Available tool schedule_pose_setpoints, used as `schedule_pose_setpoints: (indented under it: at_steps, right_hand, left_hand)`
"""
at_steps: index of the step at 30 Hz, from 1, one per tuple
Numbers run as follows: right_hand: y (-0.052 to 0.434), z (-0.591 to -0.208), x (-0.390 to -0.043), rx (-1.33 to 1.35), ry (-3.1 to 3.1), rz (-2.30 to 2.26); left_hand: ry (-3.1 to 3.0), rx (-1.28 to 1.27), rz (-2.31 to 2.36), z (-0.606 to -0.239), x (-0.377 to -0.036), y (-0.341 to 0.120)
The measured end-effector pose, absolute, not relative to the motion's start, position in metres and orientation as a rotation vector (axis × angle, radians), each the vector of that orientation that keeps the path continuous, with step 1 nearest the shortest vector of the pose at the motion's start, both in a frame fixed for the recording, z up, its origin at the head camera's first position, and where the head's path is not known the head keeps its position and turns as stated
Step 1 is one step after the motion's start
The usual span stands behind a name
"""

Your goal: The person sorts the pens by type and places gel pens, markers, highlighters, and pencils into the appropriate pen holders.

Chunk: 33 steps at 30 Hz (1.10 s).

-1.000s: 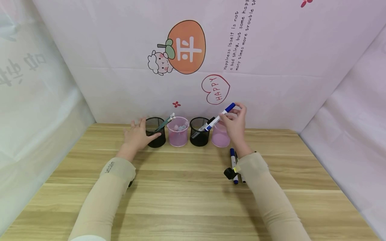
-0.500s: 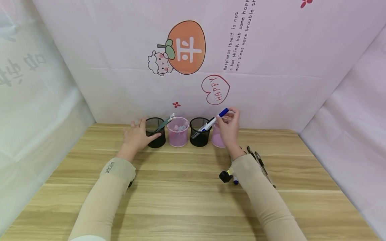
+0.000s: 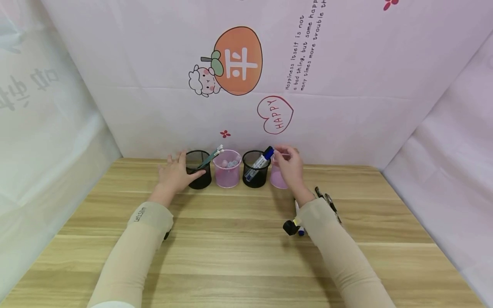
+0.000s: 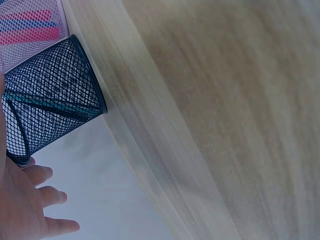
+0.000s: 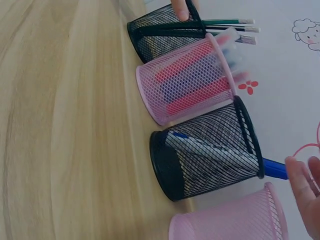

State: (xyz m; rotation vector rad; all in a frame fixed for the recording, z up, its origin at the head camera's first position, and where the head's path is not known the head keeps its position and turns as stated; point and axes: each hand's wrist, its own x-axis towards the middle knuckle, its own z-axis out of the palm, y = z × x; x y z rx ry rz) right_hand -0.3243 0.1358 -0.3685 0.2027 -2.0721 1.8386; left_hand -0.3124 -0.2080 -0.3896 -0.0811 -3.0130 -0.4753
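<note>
Wooden table (image 3: pixel 239 252) fills the lower view, pink printed backdrop (image 3: pixel 346 85) behind it. Four mesh cups in a row at the table's 12 o'clock edge: black cup (image 3: pixel 199 174), pink cup (image 3: pixel 228 174), second black cup (image 3: pixel 255 174), second pink cup (image 3: pixel 278 179), each just beside the next.

Left hand (image 3: pixel 175 174) rests against the first black cup from its 9 o'clock side, fingers straight and spread, thumb along the front wall, not curled round it. That cup holds green pencils (image 3: pixel 209 157) leaning toward 2 o'clock.

Right hand (image 3: pixel 289 166) is at 3 o'clock of the second black cup, in front of the second pink cup; fingertips (image 5: pixel 295 175) sit just beside the blue cap, loosely bent, nothing gripped; contact with the cap can't be told.

Blue-capped marker (image 3: pixel 260 162) stands tilted inside the second black cup, cap up toward 1 o'clock, tip down on the cup floor.

More markers (image 3: pixel 297 222) lie at 6 o'clock of the right hand, partly hidden by the sleeve; dark pens (image 3: pixel 326 201) lie just right of the wrist.
</note>
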Motion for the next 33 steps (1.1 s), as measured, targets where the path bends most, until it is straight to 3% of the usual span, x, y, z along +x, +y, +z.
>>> schedule_pose_setpoints:
  at_steps: [16,33]
  right_hand:
    - [0.162,-0.356,-0.312,0.289,-2.299,1.814]
    - [0.188,-0.37,-0.302,0.375,-2.369,1.778]
  left_hand:
    - [-3.016,-0.082,-0.475,-0.389,-0.312,-0.207]
    - [-3.018,-0.086,-0.476,-0.388,-0.311,-0.208]
